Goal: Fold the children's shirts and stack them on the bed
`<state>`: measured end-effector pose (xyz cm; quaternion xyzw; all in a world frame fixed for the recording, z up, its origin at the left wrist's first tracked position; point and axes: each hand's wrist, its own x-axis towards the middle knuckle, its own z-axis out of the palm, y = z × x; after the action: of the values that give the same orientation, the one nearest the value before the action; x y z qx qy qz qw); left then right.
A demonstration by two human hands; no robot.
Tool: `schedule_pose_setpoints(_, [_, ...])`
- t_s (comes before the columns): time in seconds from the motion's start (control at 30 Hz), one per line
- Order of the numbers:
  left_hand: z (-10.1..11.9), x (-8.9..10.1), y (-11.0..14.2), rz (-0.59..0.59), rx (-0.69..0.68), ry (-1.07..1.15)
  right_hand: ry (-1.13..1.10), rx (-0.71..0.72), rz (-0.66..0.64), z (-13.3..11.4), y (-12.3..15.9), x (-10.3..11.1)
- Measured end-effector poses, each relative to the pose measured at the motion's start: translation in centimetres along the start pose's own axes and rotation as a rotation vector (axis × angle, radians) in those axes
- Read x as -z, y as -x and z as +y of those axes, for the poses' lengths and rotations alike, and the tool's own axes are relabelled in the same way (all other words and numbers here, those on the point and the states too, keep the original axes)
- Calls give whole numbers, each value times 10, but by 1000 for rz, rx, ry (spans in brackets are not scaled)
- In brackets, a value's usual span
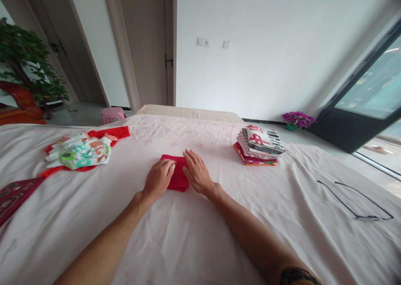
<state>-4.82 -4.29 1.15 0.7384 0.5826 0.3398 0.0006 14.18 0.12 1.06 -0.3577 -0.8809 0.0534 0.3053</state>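
Observation:
A small folded red cloth [179,174] lies flat in front of me on the pale, flower-printed sheet [175,243]. Over its left side rests my left hand [158,177], fingers bent and its thumb lying across the fabric. My right hand [198,172] is at the cloth's right edge, palm down with the fingers stretched out. Neither hand has the cloth lifted. To the right stands a neat stack of folded clothes [258,146], with a white piece bearing red and black characters on top. A loose heap of clothes [84,151], white-patterned and red, lies to the left.
Eyeglasses [357,205] lie on the sheet at right. A dark red patterned item [19,197] sits at the left edge. Beyond the sheet are a pink stool [113,115], a pot of purple flowers [297,120], a leafy plant [28,59] and a wooden chair [20,105].

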Motion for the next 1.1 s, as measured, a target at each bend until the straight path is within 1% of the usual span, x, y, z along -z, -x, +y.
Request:
schedule_pose_setpoints(0.07, [-3, -11, 3, -35, -51, -85, 109, -26, -111, 0, 3, -10])
schedule_pose_setpoints(0.17, [-8, -22, 10, -139, -58, -237, 199, -65, -244, 3, 10, -19])
schedule_pose_setpoints(0.23, [-12, -24, 13, -197, -42, -292, 226, -93, -278, 5, 14, -20])
schedule_pose_setpoints(0.3, [-17, -24, 15, -224, -23, -311, 234, -138, -285, 5, 17, -18])
schedule_pose_setpoints(0.33, [-20, -23, 15, -217, -3, -314, 234, -169, -289, 4, 17, -17])
schedule_pose_setpoints(0.4, [-26, -20, 14, -166, 58, -313, 224, -236, -302, 3, 17, -15])
schedule_pose_setpoints(0.5, [-33, -14, 13, -83, 191, -279, 183, -330, -333, 2, 14, -12])
schedule_pose_setpoints(0.6, [-36, -7, 11, -71, 313, -213, 149, -406, -326, 4, 11, -12])
schedule_pose_setpoints(0.7, [-40, -3, 5, -96, 454, -72, 143, -473, -278, 8, 8, -14])
schedule_pose_setpoints(0.8, [-49, 0, -2, -120, 603, 89, 122, -459, -256, 10, 7, -16])
schedule_pose_setpoints(0.87, [-54, 2, -4, -151, 641, 250, 104, -435, -260, 10, 6, -16])
schedule_pose_setpoints(0.97, [-53, 8, -5, -227, 658, 625, 77, -430, -259, 10, 5, -15])
schedule_pose_setpoints(1.03, [-48, 12, -4, -234, 684, 844, 48, -428, -250, 12, 3, -15])
schedule_pose_setpoints(1.1, [-42, 14, -1, -220, 702, 1003, 7, -425, -234, 14, 2, -16])
